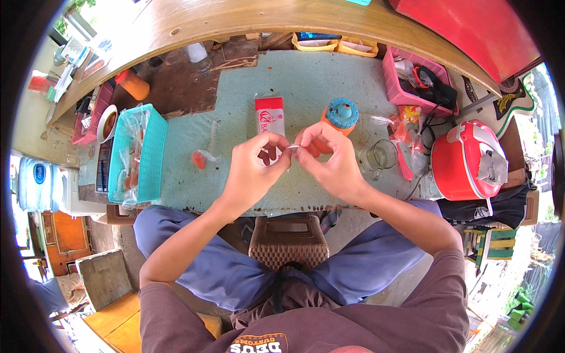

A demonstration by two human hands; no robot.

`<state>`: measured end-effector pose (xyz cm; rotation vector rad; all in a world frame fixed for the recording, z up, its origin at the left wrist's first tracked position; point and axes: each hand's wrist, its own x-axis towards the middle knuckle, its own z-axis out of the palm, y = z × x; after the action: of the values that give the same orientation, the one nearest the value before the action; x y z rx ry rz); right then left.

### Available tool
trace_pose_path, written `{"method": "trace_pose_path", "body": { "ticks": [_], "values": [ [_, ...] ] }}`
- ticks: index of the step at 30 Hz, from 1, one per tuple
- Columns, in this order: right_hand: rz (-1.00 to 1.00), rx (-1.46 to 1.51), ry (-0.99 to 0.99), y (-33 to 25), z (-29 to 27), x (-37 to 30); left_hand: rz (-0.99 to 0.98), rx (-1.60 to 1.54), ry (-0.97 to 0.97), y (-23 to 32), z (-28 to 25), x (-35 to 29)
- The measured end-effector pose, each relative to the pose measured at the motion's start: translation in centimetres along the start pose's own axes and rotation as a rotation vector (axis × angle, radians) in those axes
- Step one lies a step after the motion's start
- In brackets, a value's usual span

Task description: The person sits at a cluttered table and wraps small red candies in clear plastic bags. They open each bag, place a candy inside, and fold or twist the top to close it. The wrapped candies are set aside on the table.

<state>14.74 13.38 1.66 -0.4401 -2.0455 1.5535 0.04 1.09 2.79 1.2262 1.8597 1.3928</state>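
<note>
My left hand (252, 163) and my right hand (334, 163) meet above the near middle of the table. Between their fingertips they pinch a small, thin whitish piece (293, 146), too small to name. Just behind my left hand lies a flat red and white packet (269, 113). An orange container with a blue ribbed lid (342, 113) stands right behind my right hand, which partly hides it. To the right of that hand is a clear glass mug (384, 154). On the left, a small orange-red thing in clear plastic (199, 160) lies on the tabletop.
A teal basket (158, 154) with plastic bags stands left on the blue-green table (235, 94). At right are a pink basket (393, 79) with cables and a red and white cooler jug (456, 162). A wooden shelf (235, 20) spans the far side; an orange bottle (134, 85) lies beneath.
</note>
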Motion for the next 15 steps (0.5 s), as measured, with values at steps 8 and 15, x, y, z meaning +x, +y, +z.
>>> {"method": "trace_pose_path", "body": {
  "ticks": [8, 15],
  "values": [
    [0.121, 0.386, -0.108, -0.5, -0.5, 0.8, 0.197, 0.137, 0.104, 0.1, -0.2, 0.4],
    [0.161, 0.504, -0.131, -1.1, -0.7, 0.8, 0.305, 0.147, 0.118, -0.2, -0.7, 0.6]
  ]
}}
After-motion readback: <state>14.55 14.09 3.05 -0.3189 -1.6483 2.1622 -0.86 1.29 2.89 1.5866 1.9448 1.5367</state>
